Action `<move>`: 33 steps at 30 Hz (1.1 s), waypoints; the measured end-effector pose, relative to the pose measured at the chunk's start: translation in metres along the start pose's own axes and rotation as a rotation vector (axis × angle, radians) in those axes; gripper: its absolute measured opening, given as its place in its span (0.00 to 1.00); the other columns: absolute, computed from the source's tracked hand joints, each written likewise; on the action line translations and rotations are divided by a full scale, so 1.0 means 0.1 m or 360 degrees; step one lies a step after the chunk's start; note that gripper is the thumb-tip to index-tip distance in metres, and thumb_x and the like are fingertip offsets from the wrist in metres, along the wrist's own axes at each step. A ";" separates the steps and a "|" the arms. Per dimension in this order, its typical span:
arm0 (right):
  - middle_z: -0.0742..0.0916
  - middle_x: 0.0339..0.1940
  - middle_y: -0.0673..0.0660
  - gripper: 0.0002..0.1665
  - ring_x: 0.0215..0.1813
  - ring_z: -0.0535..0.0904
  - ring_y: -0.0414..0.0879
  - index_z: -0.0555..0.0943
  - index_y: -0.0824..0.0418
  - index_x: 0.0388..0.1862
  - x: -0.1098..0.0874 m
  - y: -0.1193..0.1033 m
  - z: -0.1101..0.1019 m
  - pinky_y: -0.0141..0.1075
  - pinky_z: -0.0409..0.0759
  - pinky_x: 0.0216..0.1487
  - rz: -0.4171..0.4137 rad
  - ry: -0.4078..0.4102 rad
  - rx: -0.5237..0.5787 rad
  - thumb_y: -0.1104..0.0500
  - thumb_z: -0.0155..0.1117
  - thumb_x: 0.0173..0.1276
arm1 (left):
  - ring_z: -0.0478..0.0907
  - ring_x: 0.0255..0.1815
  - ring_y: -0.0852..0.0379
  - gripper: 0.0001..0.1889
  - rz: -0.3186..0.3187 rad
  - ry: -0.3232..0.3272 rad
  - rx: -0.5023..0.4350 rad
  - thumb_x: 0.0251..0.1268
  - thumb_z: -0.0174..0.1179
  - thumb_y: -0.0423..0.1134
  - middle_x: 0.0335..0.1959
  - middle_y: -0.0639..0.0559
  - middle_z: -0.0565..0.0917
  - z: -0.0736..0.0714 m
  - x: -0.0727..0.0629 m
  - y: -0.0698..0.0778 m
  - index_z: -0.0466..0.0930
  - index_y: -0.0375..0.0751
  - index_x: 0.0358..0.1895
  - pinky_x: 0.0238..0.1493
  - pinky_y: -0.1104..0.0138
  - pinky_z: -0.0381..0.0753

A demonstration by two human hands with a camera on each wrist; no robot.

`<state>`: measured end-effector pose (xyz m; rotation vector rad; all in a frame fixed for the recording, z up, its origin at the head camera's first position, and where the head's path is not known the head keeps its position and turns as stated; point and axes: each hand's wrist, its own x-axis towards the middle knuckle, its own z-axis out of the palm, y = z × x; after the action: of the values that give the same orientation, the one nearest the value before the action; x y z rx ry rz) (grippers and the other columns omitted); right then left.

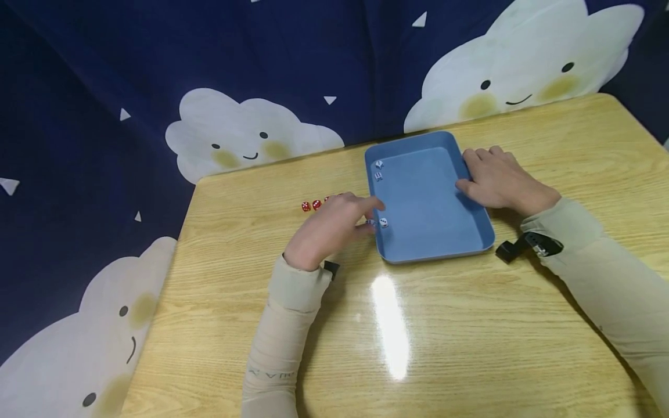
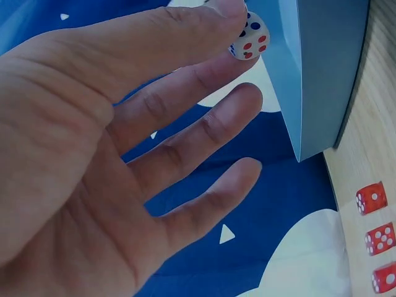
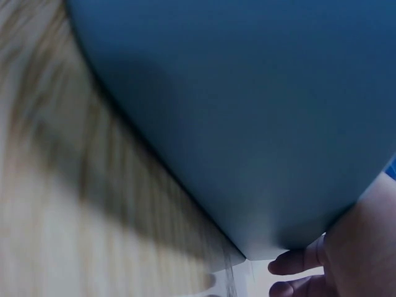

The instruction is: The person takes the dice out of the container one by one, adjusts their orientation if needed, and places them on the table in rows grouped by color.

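Observation:
My left hand (image 1: 334, 226) is at the left wall of a shallow blue tray (image 1: 425, 191). In the left wrist view, its thumb and a finger pinch a white die (image 2: 252, 38) with blue and red dots; the other fingers are spread. Inside the tray, another white die (image 1: 384, 222) lies near those fingertips, and two more white dice, including an upper die (image 1: 379, 164), lie along the left side. My right hand (image 1: 499, 177) grips the tray's right wall, thumb over the rim and fingers outside.
Several red dice (image 1: 305, 206) lie in a row on the wooden table (image 1: 235, 255) left of the tray, partly hidden by my left hand. A dark blue curtain (image 1: 303, 52) with smiling clouds hangs behind the table and down its left side.

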<state>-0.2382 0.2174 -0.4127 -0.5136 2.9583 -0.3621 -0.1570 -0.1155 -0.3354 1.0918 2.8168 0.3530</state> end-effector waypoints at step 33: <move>0.78 0.53 0.74 0.30 0.51 0.68 0.69 0.65 0.72 0.62 0.02 0.01 0.00 0.60 0.68 0.49 -0.0001 -0.0013 -0.0004 0.46 0.46 0.79 | 0.86 0.52 0.53 0.20 -0.0282 -0.0041 -0.0194 0.73 0.65 0.36 0.47 0.50 0.90 -0.11 -0.10 -0.34 0.79 0.45 0.65 0.60 0.59 0.83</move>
<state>-0.2403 0.2177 -0.4131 -0.5148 2.9510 -0.3554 -0.1733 -0.1488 -0.3335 0.8100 2.7994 0.4818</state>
